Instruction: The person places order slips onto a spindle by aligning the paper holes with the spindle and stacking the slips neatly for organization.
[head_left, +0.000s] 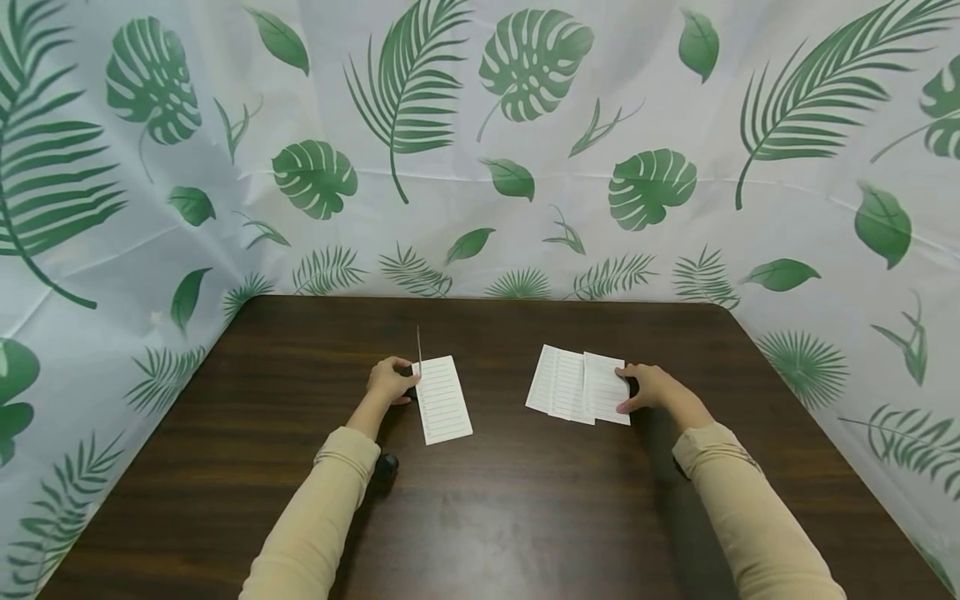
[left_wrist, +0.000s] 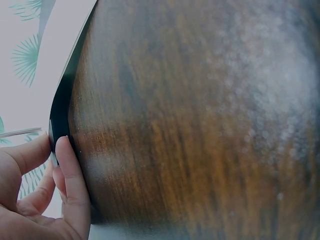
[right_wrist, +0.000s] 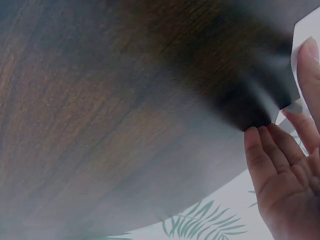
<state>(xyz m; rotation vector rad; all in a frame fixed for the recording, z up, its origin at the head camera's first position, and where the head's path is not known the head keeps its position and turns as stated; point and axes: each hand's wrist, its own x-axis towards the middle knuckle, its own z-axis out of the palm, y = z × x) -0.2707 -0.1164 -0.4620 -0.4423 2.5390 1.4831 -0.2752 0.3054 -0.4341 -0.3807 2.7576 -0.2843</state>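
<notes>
My left hand (head_left: 389, 380) pinches the left edge of a white lined sheet (head_left: 444, 402) low over the table. In the left wrist view, the sheet's edge runs between thumb and finger (left_wrist: 70, 170). A slender strip (head_left: 419, 346) stands up by these fingertips, too thin to identify. To the right, three white lined sheets overlap in a row, the leftmost (head_left: 540, 383) slanted, the middle one (head_left: 567, 385) beside it. At the rightmost sheet (head_left: 603, 387), my right hand (head_left: 649, 388) touches the right side with spread thumb and fingers. Its fingers look fairly straight in the right wrist view.
The sheets are on a dark brown wooden table (head_left: 495, 500) with rounded far corners. A white leaf-print curtain (head_left: 450, 217) hangs behind it and along both sides. A small round black object (head_left: 386, 467) shows beside the left forearm.
</notes>
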